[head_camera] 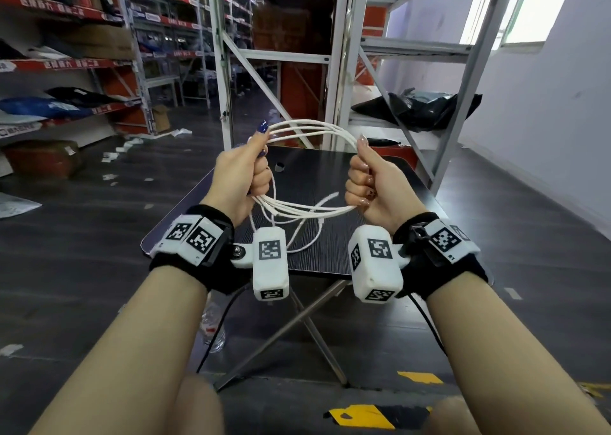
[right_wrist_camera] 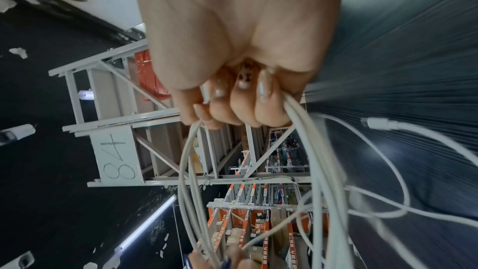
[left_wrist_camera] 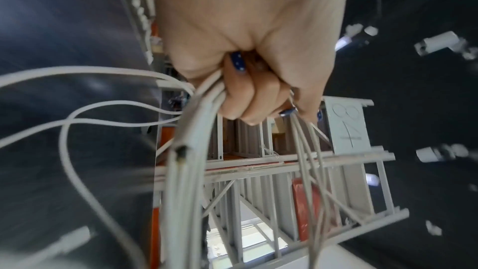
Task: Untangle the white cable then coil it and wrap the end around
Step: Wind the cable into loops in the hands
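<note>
The white cable is gathered into a coil of several loops, held up in the air above the small black table. My left hand grips the left side of the coil in a fist, thumb up. My right hand grips the right side the same way. A loose tail of cable hangs from the lower strands onto the table. Its white plug end shows in the right wrist view.
The table stands on folding metal legs. A grey metal rack rises just behind it, with a black bag on a shelf. Red-trimmed shelves line the left. Scraps of paper litter the dark floor.
</note>
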